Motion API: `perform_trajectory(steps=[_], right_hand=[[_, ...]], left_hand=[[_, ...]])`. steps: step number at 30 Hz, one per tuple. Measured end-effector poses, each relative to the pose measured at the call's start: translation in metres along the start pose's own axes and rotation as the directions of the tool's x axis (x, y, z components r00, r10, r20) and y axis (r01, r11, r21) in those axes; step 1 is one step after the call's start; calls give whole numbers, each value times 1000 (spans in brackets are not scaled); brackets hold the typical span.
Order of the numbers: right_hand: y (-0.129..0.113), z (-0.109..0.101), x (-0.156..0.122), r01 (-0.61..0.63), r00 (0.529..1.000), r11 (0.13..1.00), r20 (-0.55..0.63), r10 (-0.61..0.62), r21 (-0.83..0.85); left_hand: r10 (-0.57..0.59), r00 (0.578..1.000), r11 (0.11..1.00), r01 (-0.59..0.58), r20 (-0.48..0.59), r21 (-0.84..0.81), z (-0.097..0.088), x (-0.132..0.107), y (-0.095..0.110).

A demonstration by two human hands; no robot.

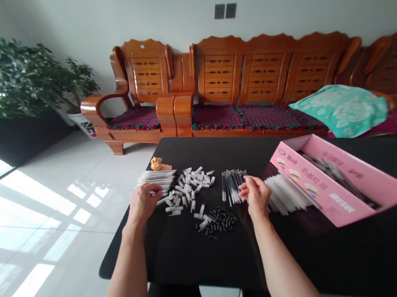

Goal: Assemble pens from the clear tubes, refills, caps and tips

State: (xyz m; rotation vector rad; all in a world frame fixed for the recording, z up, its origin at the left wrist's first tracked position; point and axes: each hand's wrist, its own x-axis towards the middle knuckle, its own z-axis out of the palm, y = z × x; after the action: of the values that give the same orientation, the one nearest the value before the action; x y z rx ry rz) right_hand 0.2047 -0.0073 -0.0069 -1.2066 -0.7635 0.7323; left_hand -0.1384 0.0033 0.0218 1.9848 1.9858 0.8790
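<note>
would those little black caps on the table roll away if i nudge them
Probably, yes. The black caps look short and rounded, so they could roll on the black table top, which seems smooth. They also look light, likely plastic, so a small push might scatter the heap. Their small size could make them fiddly to pick up singly.

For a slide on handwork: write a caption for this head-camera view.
Left hand at white tubes, right hand at thin refills, on a black table.

Plastic pen refills (232,185) — smooth black tabletop (186,261), matt pink cardboard box (326,193)
</note>
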Motion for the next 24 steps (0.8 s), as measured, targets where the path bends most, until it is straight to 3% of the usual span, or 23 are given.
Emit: perform_trajectory(steps=[3, 6, 13, 20, 24], right_hand=[[0, 0, 0, 2, 1000, 1000, 5, -2, 6], [0, 0, -1, 1, 1000, 1000, 8, -1, 6], [3, -1, 0, 0, 1000, 1000, -7, 0, 1], [4, -1, 1, -3, 1000, 1000, -3, 3, 4], [5, -1, 1, -11, 1000, 1000, -15, 11, 4]], left_hand=[[25, 989, 995, -40, 144, 96, -3, -9, -15], [13, 982, 986, -45, 189, 163, -2, -14, -24], [12, 996, 963, -35, 85, 268, -13, -10, -34], [41, 985, 958, -86, 167, 274, -11, -11, -52], [25, 991, 964, -60, 134, 260, -8, -11, -46]])
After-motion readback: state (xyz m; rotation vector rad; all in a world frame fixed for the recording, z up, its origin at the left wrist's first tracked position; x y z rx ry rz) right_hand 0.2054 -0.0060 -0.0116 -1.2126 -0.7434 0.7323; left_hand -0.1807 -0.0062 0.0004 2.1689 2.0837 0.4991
